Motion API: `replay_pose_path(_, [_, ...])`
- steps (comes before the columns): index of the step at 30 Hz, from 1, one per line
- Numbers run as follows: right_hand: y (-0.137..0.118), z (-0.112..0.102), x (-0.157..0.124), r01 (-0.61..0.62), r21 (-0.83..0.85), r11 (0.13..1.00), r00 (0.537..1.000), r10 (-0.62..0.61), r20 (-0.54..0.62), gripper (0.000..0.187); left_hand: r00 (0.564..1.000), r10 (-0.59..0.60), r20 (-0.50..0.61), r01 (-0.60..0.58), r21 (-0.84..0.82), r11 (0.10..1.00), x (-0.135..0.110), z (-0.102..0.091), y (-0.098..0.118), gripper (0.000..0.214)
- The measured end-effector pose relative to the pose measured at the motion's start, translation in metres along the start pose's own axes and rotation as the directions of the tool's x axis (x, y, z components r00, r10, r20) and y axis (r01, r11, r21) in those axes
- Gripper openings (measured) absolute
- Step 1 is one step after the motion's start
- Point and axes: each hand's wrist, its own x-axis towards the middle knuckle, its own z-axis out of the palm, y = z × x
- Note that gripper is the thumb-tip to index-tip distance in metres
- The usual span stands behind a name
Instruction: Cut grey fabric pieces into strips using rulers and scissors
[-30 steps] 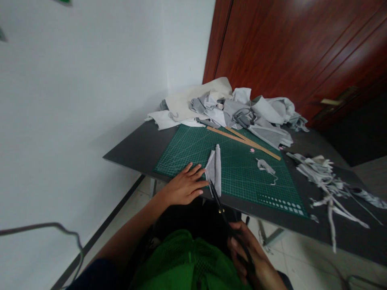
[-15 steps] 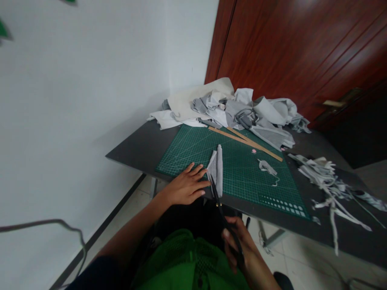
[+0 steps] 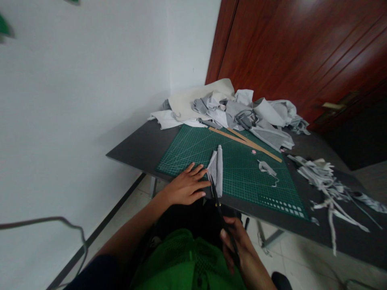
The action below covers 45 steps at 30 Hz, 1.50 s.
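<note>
A folded piece of grey fabric (image 3: 219,171) lies at the front edge of the green cutting mat (image 3: 242,177). My left hand (image 3: 189,185) rests flat with spread fingers, its fingertips touching the fabric's left side. In my right hand (image 3: 237,241) I grip the handles of a pair of black scissors (image 3: 218,203). The narrow blades point away from me and lie over the lower left part of the fabric, close to my left fingertips. Whether the blades have fabric between them I cannot tell.
Two crossed wooden rulers (image 3: 246,143) lie on the mat, with a small fabric scrap (image 3: 266,168) nearer. Heaped grey and white cloth (image 3: 229,106) fills the back of the dark table (image 3: 133,147). Cut strips (image 3: 323,181) are piled at right, some hanging over the front edge.
The scissor handles and my right hand have shifted slightly to the left, and the handles look closer together. My left hand and the fabric stay in place.
</note>
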Motion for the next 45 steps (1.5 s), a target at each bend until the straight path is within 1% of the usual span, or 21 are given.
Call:
replay_pose_path(5, [-0.001,0.000,-0.001,0.001,0.011,1.000,1.000,-0.001,0.010,0.060,1.000,0.002,-0.003,-0.002,-0.014,1.000,-0.001,0.001,0.000,0.043])
replay_pose_path(11, [-0.006,0.002,-0.003,-0.021,0.014,1.000,1.000,0.021,0.005,0.056,1.000,-0.003,0.001,0.003,-0.017,1.000,0.000,0.002,0.000,0.044])
replay_pose_path(18, [-0.005,-0.002,-0.001,0.013,-0.023,1.000,1.000,-0.013,0.023,0.056,1.000,-0.002,-0.013,0.002,-0.020,1.000,0.000,0.000,0.001,0.044])
replay_pose_path(23, [-0.006,-0.002,-0.002,0.027,-0.008,1.000,0.999,-0.027,0.037,0.054,1.000,-0.003,-0.016,0.003,-0.021,1.000,0.000,0.001,0.001,0.043])
replay_pose_path(26, [-0.008,0.000,-0.005,0.036,0.007,0.999,0.999,-0.036,0.008,0.053,1.000,-0.003,-0.019,0.002,-0.024,1.000,0.000,0.001,0.000,0.044])
replay_pose_path(29, [-0.006,0.001,-0.005,0.037,0.021,0.999,0.999,-0.036,-0.017,0.056,1.000,-0.001,-0.017,0.001,-0.026,1.000,0.000,0.002,0.000,0.045])
replay_pose_path(33, [0.001,-0.003,0.000,0.001,0.062,0.998,1.000,0.000,-0.018,0.058,1.000,0.001,-0.015,-0.001,-0.019,1.000,0.000,0.003,0.000,0.046])
replay_pose_path(38, [0.002,-0.008,0.007,0.031,0.130,0.991,0.999,-0.032,0.004,0.052,1.000,-0.002,-0.014,0.001,-0.007,1.000,-0.001,0.002,0.000,0.047])
replay_pose_path(45, [-0.005,-0.006,0.017,0.044,0.115,0.992,0.998,-0.048,0.038,0.050,1.000,-0.003,-0.003,0.003,-0.009,1.000,0.000,-0.001,0.001,0.046])
